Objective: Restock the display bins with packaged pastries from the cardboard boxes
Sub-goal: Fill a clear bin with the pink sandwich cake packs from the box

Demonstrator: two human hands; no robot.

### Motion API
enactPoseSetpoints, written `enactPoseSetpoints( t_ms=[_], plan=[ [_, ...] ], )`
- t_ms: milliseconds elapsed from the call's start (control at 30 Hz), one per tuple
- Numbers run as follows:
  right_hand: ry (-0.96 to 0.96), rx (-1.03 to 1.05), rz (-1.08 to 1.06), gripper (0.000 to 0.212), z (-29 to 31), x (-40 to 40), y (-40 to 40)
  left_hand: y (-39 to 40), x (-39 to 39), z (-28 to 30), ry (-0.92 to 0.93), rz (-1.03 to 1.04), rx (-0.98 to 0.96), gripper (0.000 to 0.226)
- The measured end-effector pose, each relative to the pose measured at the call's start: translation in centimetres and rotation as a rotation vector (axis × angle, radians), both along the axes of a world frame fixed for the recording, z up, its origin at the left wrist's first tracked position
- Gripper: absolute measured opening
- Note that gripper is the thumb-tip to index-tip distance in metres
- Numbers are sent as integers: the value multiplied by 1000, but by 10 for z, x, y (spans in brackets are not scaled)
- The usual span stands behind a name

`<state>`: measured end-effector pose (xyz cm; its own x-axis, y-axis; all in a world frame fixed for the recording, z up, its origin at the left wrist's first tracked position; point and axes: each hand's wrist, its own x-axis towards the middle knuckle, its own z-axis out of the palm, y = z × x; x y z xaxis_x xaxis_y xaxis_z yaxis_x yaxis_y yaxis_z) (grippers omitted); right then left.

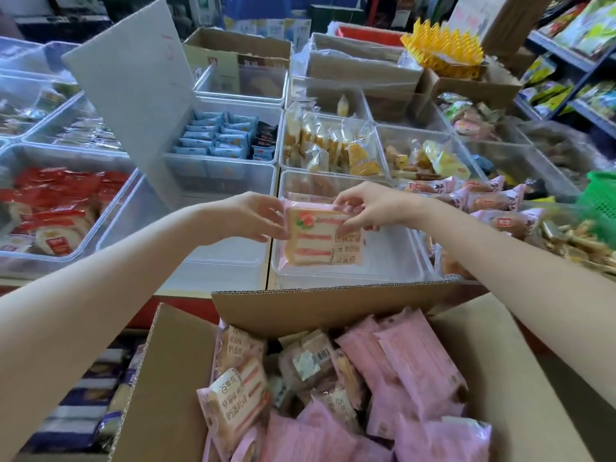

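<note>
A pink-wrapped pastry pack showing a white and pink layered cake slice hangs over a clear display bin. My left hand pinches its left edge. My right hand pinches its top right corner. The bin below holds little else; a few similar packs lie at its far end. An open cardboard box right in front of me is full of several more pink pastry packs.
Clear bins surround it: red packs at left, blue packs behind, yellow cakes and pink buns to the right. A grey cardboard sheet leans at left. A green basket sits at the right edge.
</note>
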<state>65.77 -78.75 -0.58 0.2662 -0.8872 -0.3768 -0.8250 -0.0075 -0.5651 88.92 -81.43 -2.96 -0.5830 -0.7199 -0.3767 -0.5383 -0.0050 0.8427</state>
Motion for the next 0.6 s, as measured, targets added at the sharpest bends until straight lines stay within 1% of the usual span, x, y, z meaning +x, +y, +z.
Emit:
enactPoseSetpoints(
  t_ms=[67, 133, 200, 267, 300, 333, 367, 400, 433, 467, 500, 533, 600],
  plan=[
    [31, -17, 61, 27, -2, 5, -10, -1, -5, -1, -11, 22, -66, 27],
    [147, -64, 140, 34, 0, 14, -18, -5, -13, 0, -17, 81, -129, 26],
    [213, -114, 188, 37, 3, 22, -24, -7, -20, 0, -119, 33, -220, 20],
    [159, -187, 204, 37, 8, 27, -26, -8, -25, 0, -223, -15, -273, 14],
    [105, -252, 164, 38, 10, 26, -28, -10, -26, -1, -229, 2, -262, 13],
    [42, -336, 67, 39, 11, 23, -30, -12, -25, -3, -208, 42, -226, 11],
    [-29, -402, -80, 40, 13, 19, -31, -14, -24, -6, -167, 106, -171, 10],
    [-109, -401, -247, 41, 14, 14, -32, -16, -22, -9, -102, 190, -93, 7],
    [-188, -308, -388, 41, 13, 9, -31, -17, -20, -12, -12, 282, 6, 6],
    [-235, -144, -461, 41, 11, 6, -30, -18, -18, -15, 88, 361, 106, 6],
    [-253, 20, -467, 42, 7, 4, -27, -19, -19, -18, 182, 416, 195, 7],
    [-284, 143, -455, 41, 1, 4, -24, -19, -20, -20, 253, 443, 260, 8],
    [-427, 257, -458, 33, -13, 6, -20, -17, -25, -22, 335, 431, 341, 14]
  ],
)
